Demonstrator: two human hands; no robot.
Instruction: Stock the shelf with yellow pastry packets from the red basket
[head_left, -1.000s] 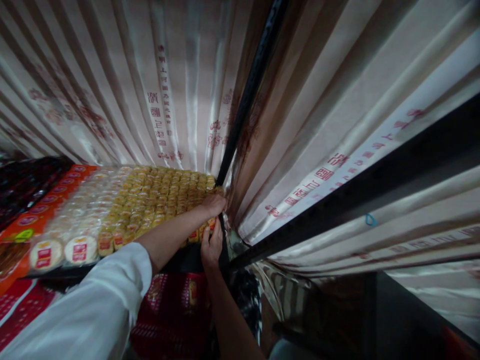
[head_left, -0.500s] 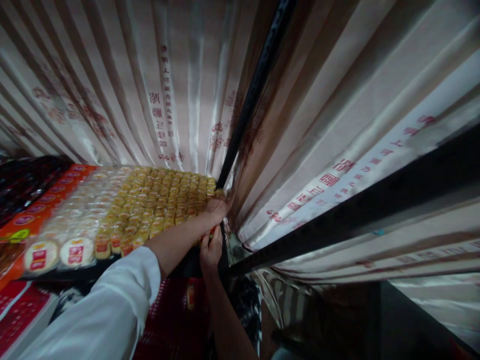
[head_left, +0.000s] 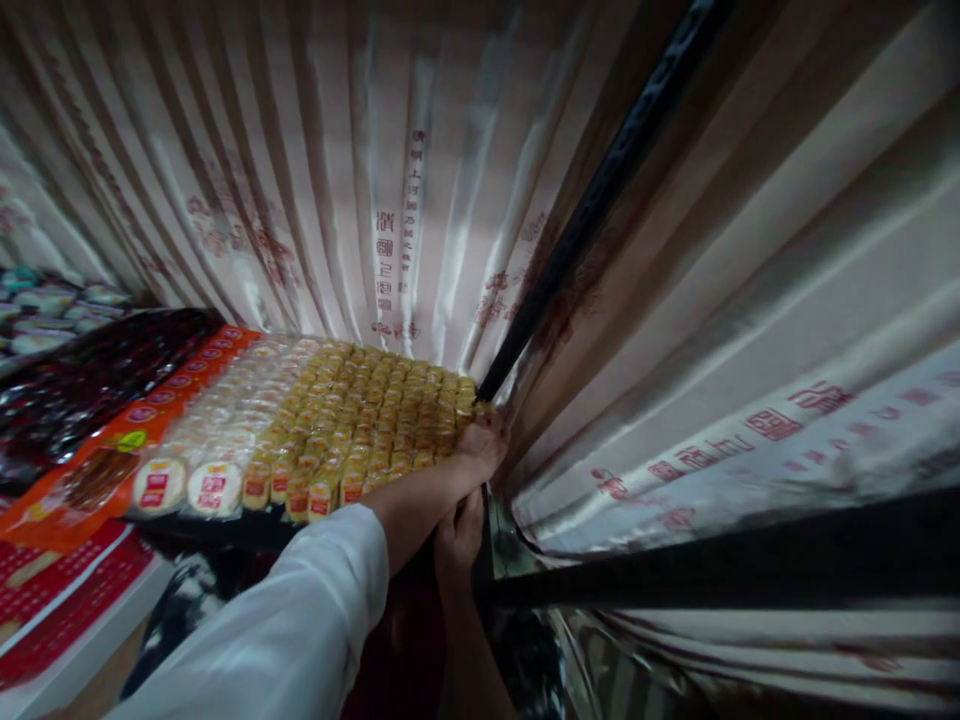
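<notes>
Rows of small yellow pastries (head_left: 367, 420) in clear wrappers with red labels fill the right part of the display. At their right end, by the dark post, my left hand (head_left: 484, 448) bends down over the last row. Its fingers are hidden behind the back of the hand. Just below it my right hand (head_left: 459, 535) comes up at the table's front corner, its fingers bent and close together. What they hold, if anything, is hidden by the dim light and the left hand.
White round cakes (head_left: 214, 488), an orange packet (head_left: 112, 470) and dark wrapped packs (head_left: 97, 375) lie further left. A dark post (head_left: 555, 265) and a dark bar (head_left: 712, 555) frame the corner. Pleated printed curtains (head_left: 315, 180) hang behind. A red box (head_left: 67, 600) stands front left.
The view has swung left, so everything sits further right. My hands stay at the same corner. A red bit seen between them earlier is now hidden.
</notes>
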